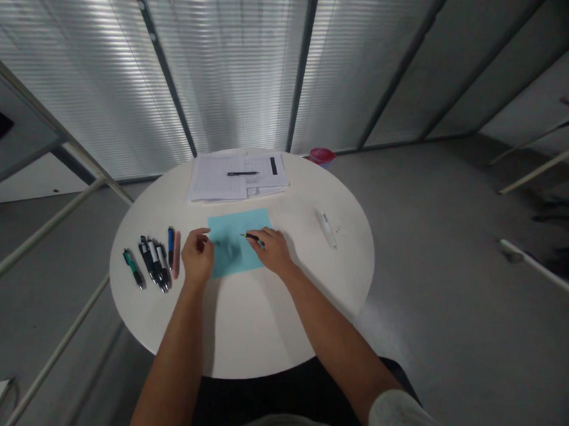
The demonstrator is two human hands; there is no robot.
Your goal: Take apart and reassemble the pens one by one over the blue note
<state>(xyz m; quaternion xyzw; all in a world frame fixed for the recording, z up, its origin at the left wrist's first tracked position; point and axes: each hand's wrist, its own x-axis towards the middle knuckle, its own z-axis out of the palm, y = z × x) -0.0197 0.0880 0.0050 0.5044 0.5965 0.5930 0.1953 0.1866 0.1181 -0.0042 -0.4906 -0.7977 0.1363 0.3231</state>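
A light blue sheet of paper (241,257) lies on the round white table in front of me. My right hand (273,251) rests at its right side, fingers closed round a dark pen (252,237) with a yellowish tip. That tip points left over the upper middle of the sheet. At the sheet's left edge is my left hand (198,255), its fingers loosely bent, with a gap between thumb and forefinger and nothing visible in it. Shadows fall across the paper; any marks on it are too faint to make out.
Left on the table (253,330) are several black-and-white pens (155,261), a green pen (133,268), a blue pen (171,245) and a pink strip-like object (176,255). Printed papers (219,178) bear a black pen (242,173) at the back. A white cutter-like tool (326,228) lies right.
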